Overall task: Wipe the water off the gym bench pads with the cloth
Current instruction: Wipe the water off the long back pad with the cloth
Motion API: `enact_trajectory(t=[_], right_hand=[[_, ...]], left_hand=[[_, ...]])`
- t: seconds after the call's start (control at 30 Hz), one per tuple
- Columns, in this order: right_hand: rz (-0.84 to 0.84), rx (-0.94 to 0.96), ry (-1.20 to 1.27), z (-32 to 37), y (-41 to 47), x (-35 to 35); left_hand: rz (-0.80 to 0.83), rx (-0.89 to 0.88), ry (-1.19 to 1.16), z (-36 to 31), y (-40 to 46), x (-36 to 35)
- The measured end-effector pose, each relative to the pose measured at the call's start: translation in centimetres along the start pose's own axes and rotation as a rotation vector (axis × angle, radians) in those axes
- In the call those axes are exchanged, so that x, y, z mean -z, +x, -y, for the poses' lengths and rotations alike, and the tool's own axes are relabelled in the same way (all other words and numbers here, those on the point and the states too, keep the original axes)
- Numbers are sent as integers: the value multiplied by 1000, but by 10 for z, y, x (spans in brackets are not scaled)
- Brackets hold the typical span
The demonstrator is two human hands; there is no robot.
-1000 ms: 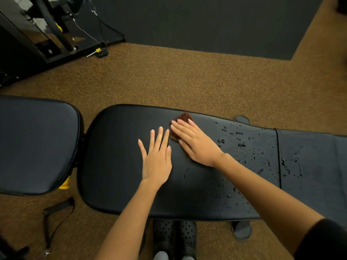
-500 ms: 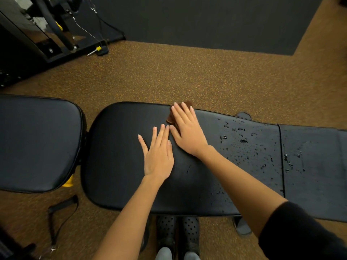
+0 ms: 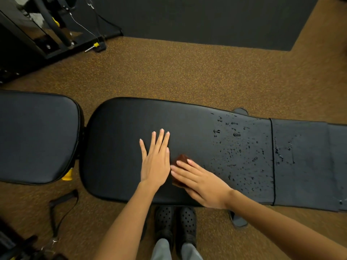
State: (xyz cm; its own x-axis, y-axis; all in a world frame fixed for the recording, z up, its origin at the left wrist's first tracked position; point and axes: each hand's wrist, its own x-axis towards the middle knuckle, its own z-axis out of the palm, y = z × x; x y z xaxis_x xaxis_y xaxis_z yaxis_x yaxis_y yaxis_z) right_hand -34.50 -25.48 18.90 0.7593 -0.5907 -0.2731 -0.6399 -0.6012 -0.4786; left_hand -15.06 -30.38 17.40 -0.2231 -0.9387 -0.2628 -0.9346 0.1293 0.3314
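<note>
Black vinyl on every pad, and off to the left of both hands sits the seat pad (image 3: 35, 136), looking dry and matte. Next along, the left hand (image 3: 155, 164) lies flat on the long back pad (image 3: 120, 147), fingers straight and spread, holding nothing, likely just bracing. Right beside it, nearly touching, the right hand (image 3: 201, 182) presses a small brown cloth (image 3: 181, 160) down onto the surface with straight fingers laid over it; only the cloth's far corner and a bit of its near-left edge peek out.

That cloth looks soft, light and limp, so I'd judge a flat palm on top is the way to work it, since pinching would only bunch it up. The vinyl looks slick and slightly cushioned, so the cloth should glide easily, though the water may smear rather than soak in.

Further right of the hands, water droplets (image 3: 236, 147) bead thickly across the pad, with more past the seam on the end section (image 3: 300, 158). Plenty left to wipe there.

Under the bench, black perforated clogs (image 3: 175, 222) on speckled brown rubber flooring (image 3: 169, 72); a dark mat (image 3: 206, 17) beyond, a cable machine (image 3: 37, 29) far left.
</note>
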Motion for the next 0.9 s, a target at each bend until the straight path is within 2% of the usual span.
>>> enact_trajectory(t=[0.1,0.17,0.37,0.43,0.5,0.63,0.7,0.8,0.9], right_hand=[[86,115,-73,-15,-15,5],[53,117,-138,-28,-14,13],[-262,-281,-11,-29,21,23],[-297,-318,38,-14,26,16],[-238,-211,39,-2,16,3],[19,36,40,3,-26,-10],[65,107,15,-10,-40,-4],[-33,78,-76,-32,-39,8],[-230,-173,-2,-32,-13,14]], left_hand=[[-18,-13,58,3,-3,2],[-10,-24,82,3,-5,4],[13,1,123,2,-7,8],[18,16,90,0,-8,8],[34,33,58,-4,-10,8],[58,38,97,-7,-11,11],[54,33,138,-6,-12,11],[68,24,124,-5,-12,9],[66,43,56,-6,-12,6]])
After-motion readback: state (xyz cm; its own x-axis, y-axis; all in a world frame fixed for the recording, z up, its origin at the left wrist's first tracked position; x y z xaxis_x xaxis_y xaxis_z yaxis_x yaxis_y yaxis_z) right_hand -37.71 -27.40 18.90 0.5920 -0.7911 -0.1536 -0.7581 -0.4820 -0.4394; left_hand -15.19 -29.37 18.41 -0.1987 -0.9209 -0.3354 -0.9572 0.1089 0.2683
